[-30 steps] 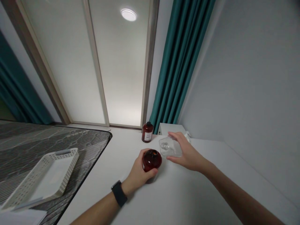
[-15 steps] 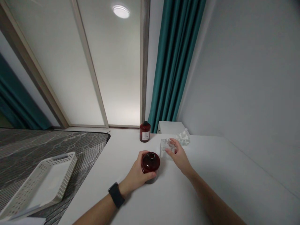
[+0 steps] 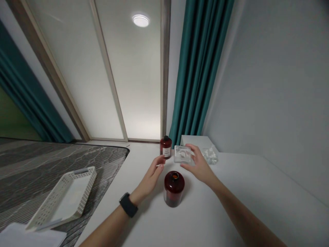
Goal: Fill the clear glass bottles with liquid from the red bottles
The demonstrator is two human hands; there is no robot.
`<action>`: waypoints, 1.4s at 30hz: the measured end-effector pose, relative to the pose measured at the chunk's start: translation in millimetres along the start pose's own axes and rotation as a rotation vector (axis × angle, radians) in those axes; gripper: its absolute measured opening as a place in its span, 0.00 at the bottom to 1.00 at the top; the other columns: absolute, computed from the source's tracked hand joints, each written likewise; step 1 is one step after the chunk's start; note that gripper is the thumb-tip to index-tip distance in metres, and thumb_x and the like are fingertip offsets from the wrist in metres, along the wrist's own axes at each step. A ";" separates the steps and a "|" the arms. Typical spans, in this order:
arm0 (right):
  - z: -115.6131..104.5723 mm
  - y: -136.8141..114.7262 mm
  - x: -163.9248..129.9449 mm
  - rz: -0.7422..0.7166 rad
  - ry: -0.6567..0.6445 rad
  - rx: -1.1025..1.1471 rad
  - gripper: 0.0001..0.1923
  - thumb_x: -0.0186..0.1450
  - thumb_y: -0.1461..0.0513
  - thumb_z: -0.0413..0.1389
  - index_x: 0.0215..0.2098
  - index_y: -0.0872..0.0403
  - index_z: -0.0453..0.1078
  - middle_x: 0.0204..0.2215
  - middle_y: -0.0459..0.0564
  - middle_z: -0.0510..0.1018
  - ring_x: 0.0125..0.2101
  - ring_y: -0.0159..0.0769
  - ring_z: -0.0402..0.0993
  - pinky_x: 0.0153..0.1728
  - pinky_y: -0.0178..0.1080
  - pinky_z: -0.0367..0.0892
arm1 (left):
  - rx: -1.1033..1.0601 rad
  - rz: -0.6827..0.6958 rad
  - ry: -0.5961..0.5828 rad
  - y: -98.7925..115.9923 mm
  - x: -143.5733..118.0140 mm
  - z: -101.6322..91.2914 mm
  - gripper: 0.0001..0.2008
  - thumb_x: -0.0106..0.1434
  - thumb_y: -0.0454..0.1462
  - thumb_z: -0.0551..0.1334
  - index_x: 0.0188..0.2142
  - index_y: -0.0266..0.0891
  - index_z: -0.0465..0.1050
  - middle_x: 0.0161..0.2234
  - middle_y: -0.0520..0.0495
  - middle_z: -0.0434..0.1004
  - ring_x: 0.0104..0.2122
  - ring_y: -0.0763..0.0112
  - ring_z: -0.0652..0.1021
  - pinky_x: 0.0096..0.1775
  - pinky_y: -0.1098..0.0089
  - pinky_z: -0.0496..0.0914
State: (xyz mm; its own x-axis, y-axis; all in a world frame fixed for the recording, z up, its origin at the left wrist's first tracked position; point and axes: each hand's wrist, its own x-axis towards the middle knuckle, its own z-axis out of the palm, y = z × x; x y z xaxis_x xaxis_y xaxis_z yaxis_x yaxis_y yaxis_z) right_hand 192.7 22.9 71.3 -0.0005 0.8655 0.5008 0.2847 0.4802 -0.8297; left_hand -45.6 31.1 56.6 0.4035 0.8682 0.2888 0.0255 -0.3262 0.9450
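A dark red bottle (image 3: 174,188) with an open mouth stands upright on the white table (image 3: 195,212). My left hand (image 3: 151,175), with a black watch on the wrist, hovers just left of it with fingers spread, holding nothing. My right hand (image 3: 199,164) holds a clear square container (image 3: 182,153) a little above the table, behind the open bottle. A second dark red bottle (image 3: 166,147) with a black cap and white label stands further back.
A white perforated tray (image 3: 64,197) lies on a grey patterned surface (image 3: 38,168) at the left, with white paper (image 3: 28,236) near its front corner. A white box (image 3: 196,140) and crumpled clear plastic (image 3: 210,156) sit at the back. Teal curtains (image 3: 197,68) hang behind.
My left hand has let go of the open red bottle and moved up and away to its left. My right hand has lifted the clear container off the table.
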 end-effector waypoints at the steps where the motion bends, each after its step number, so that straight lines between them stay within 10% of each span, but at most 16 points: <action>1: 1.6 -4.8 5.0 -0.043 -0.025 -0.013 0.36 0.56 0.58 0.68 0.59 0.43 0.61 0.59 0.52 0.62 0.63 0.47 0.60 0.65 0.54 0.59 | 0.003 0.022 -0.009 4.1 6.5 -3.2 0.28 0.71 0.54 0.52 0.62 0.42 0.60 0.57 0.37 0.68 0.58 0.52 0.68 0.61 0.49 0.59; 7: 15.5 -31.4 22.9 -0.201 -0.142 -0.040 0.35 0.59 0.59 0.67 0.61 0.41 0.60 0.60 0.51 0.60 0.66 0.46 0.55 0.65 0.54 0.60 | -0.084 0.101 -0.146 37.7 36.0 -10.4 0.33 0.70 0.52 0.58 0.68 0.44 0.51 0.63 0.36 0.64 0.61 0.52 0.68 0.62 0.50 0.61; 15: 8.2 -45.2 18.6 -0.232 -0.124 0.004 0.42 0.62 0.50 0.64 0.68 0.40 0.49 0.66 0.53 0.54 0.68 0.49 0.50 0.64 0.57 0.60 | -0.167 0.094 0.057 53.6 38.8 -7.0 0.27 0.66 0.46 0.63 0.61 0.42 0.60 0.51 0.41 0.75 0.50 0.58 0.77 0.51 0.58 0.71; 20: 5.7 -14.4 -28.4 -0.126 -0.060 0.049 0.42 0.64 0.45 0.59 0.69 0.45 0.45 0.60 0.61 0.63 0.61 0.53 0.62 0.55 0.56 0.68 | -0.174 0.110 0.157 47.2 36.9 -10.8 0.27 0.64 0.45 0.64 0.59 0.40 0.60 0.46 0.43 0.78 0.47 0.60 0.78 0.50 0.59 0.72; 26: 52.3 4.4 -77.6 0.199 -0.178 0.159 0.66 0.42 0.60 0.74 0.69 0.47 0.41 0.62 0.60 0.63 0.60 0.55 0.65 0.62 0.57 0.58 | -0.177 0.118 0.212 38.1 31.2 -8.8 0.28 0.63 0.45 0.64 0.59 0.40 0.60 0.47 0.43 0.77 0.46 0.60 0.78 0.48 0.60 0.73; 42: 54.9 15.6 -58.2 0.270 -0.080 0.148 0.44 0.49 0.63 0.69 0.60 0.50 0.56 0.58 0.58 0.70 0.59 0.51 0.67 0.64 0.57 0.56 | -0.164 0.113 0.270 4.8 15.1 -7.0 0.29 0.64 0.48 0.64 0.60 0.43 0.58 0.47 0.43 0.74 0.46 0.60 0.77 0.48 0.59 0.72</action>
State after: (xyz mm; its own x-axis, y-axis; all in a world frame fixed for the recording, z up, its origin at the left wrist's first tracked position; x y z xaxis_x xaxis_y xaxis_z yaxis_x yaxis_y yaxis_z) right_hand 144.6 -12.2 15.7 -0.0207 0.9701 0.2418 0.1421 0.2422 -0.9598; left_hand -45.7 45.2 66.6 0.1378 0.9048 0.4030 -0.1624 -0.3807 0.9103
